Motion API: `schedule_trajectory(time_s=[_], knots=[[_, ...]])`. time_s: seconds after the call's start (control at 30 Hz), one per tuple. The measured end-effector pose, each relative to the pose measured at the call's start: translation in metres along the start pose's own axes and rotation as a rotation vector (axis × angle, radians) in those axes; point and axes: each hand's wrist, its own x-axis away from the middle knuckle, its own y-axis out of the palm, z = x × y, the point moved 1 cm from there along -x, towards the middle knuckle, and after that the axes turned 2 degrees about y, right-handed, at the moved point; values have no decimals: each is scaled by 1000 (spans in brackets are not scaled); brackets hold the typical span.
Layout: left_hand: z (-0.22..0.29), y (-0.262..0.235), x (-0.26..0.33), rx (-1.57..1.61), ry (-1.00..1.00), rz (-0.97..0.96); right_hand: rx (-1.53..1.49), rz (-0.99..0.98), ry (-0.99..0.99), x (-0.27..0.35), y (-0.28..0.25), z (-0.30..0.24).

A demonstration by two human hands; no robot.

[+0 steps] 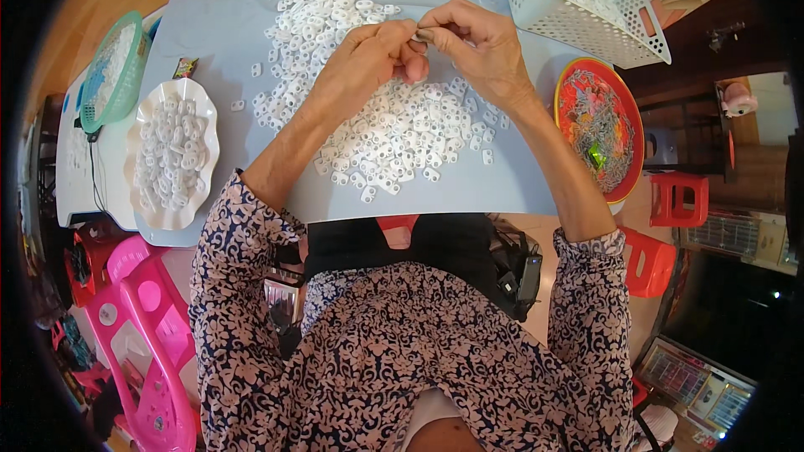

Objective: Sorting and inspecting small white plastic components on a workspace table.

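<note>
Both hands meet above the grey worktop (469, 188), the left hand (368, 63) and right hand (481, 46) pinching 1 small white plastic piece (421, 32) between their fingertips. Just beneath them lies a heap of white plastic pieces (402, 130). A scalloped white dish (201, 121) of the same pieces sits to the left, a red bowl (578, 75) of metal bits to the right.

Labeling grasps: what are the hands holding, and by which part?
Left hand and right hand pinch one small piece between fingertips; which part cannot be told.

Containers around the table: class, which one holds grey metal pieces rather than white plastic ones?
The round red dish at the person's right. The scalloped white plate, green basket and white perforated basket all hold white pieces.
</note>
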Motion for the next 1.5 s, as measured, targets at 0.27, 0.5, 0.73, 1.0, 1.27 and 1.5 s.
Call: schedule_trajectory(time_s=[0.27, 0.5, 0.73, 1.0, 1.27, 1.5], knots=[[-3, -3, -2, 210, 99, -10, -71, 65, 99, 10, 1, 5], [-6, 3, -1, -23, 177, 47, -150, 61, 184, 7, 1, -1], [-3, 1, 3, -272, 121, 46, -19, 123, 201, 14, 8, 3], [-4, 2, 2, -285, 125, 115, 539, 164, 76, 16, -49, 19], [-5, 4, 4, -307, 101, 108, 883, 5, 34, 2, -53, 40], [-3, 8, 5, -303, 103, 124, 897, -45, 73, -7, -51, 40]])
